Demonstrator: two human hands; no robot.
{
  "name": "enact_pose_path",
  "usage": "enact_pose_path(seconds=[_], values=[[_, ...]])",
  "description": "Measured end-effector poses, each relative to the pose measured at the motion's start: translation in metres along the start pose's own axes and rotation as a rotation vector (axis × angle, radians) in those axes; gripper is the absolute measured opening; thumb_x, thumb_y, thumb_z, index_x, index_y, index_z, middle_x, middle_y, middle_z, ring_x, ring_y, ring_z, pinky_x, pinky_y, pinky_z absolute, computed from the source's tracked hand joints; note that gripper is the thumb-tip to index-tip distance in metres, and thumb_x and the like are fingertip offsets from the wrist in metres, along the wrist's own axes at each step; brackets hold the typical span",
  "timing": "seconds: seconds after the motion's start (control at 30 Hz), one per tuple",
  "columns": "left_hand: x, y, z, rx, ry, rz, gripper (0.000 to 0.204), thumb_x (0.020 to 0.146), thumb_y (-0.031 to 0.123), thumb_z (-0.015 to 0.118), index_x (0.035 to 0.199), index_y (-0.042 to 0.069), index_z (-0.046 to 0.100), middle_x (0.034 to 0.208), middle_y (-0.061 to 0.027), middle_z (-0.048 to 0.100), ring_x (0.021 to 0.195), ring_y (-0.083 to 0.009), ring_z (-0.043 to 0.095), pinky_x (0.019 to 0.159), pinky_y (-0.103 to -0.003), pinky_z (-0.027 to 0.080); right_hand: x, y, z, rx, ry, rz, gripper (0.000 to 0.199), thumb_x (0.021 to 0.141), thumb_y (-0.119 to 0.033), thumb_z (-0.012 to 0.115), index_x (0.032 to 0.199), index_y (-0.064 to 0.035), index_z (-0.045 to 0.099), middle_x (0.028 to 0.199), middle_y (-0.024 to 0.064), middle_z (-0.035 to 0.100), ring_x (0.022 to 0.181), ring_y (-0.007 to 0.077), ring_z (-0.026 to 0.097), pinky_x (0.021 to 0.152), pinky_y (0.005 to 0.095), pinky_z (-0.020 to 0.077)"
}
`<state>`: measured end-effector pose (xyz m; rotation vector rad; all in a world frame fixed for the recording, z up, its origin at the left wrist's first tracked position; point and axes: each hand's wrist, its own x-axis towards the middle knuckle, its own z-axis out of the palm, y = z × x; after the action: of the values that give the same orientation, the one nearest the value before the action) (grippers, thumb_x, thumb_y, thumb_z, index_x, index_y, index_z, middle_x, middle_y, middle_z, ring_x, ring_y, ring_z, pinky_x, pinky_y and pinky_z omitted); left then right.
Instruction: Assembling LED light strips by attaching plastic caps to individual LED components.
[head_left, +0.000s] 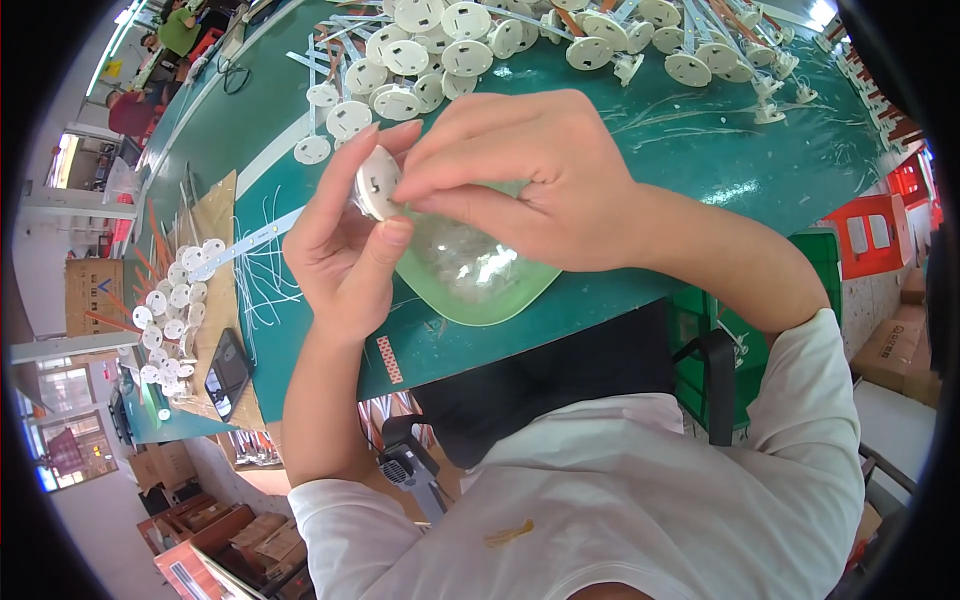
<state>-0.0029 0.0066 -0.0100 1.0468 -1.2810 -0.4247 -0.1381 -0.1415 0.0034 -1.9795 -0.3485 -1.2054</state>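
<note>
Head view: white slotted disc point(378, 182), face rightward — held in left hand point(338, 240); right hand point(545, 170) pinched at that face, contents unclear.

Bowl point(480, 314) sat at near edge of tabletop point(655, 130). Larger disc pile point(405, 58) lay along far edge. Toward left edge lay cardboard sheet point(222, 210), smaller disc pile point(172, 328) over its left side, phone point(228, 375) on it by near edge. Right of sheet lay wires point(262, 262); left of bowl, small panel point(389, 360). Disc point(377, 182) was in left hand point(338, 240).
</note>
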Motion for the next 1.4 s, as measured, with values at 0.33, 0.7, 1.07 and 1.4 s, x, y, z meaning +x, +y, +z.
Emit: enact_pose_path(seconds=[0.33, 0.7, 1.07, 1.4], values=[[-0.002, 0.003, -0.005, -0.052, -0.074, -0.017, 0.063, 0.088, 0.016, 0.073, 0.142, -0.003, 0.048, 0.132, -0.0283, 0.059, 0.123, -0.0308, 0.058, 0.106, -0.043, 0.042, 0.002, -0.001, -0.006, -0.14, -0.024, -0.161, 0.014, 0.076, -0.003, 0.079, 0.088, -0.0052, 0.073, 0.079, 0.0082, 0.071, 0.067, 0.0223, 0.067, 0.057, 0.0296, 0.053], [-0.004, -0.001, 0.009, 0.098, -0.008, 0.097, 0.063, 0.087, 0.006, 0.074, 0.142, -0.007, 0.046, 0.135, -0.0299, 0.056, 0.119, -0.0334, 0.061, 0.102, -0.041, 0.047, -0.009, -0.003, 0.007, -0.275, 0.113, -0.234, 0.015, 0.073, 0.001, 0.075, 0.085, -0.0011, 0.066, 0.076, 0.0079, 0.066, 0.059, 0.0222, 0.063, 0.051, 0.0282, 0.0517], [0.007, 0.013, -0.006, 0.028, 0.102, 0.01, 0.052, 0.101, 0.024, 0.058, 0.142, -0.006, 0.045, 0.122, -0.0247, 0.064, 0.104, -0.0244, 0.064, 0.094, -0.038, 0.05, -0.003, -0.001, 0.008, -0.084, 0.144, -0.079, 0.019, 0.078, -0.001, 0.075, 0.097, -0.002, 0.071, 0.083, 0.0094, 0.071, 0.067, 0.0221, 0.069, 0.058, 0.0277, 0.0552], [0.056, 0.066, -0.247, 1.289, -0.24, -0.483, 0.035, 0.103, 0.029, 0.045, 0.115, 0.002, 0.065, 0.088, -0.0131, 0.067, 0.079, -0.0229, 0.063, 0.074, -0.033, 0.048, -0.003, 0.008, 0.0, -0.276, -0.115, -0.157, 0.017, 0.077, -0.003, 0.077, 0.09, -0.0021, 0.067, 0.093, 0.0106, 0.069, 0.079, 0.0273, 0.066, 0.066, 0.0346, 0.0543]])
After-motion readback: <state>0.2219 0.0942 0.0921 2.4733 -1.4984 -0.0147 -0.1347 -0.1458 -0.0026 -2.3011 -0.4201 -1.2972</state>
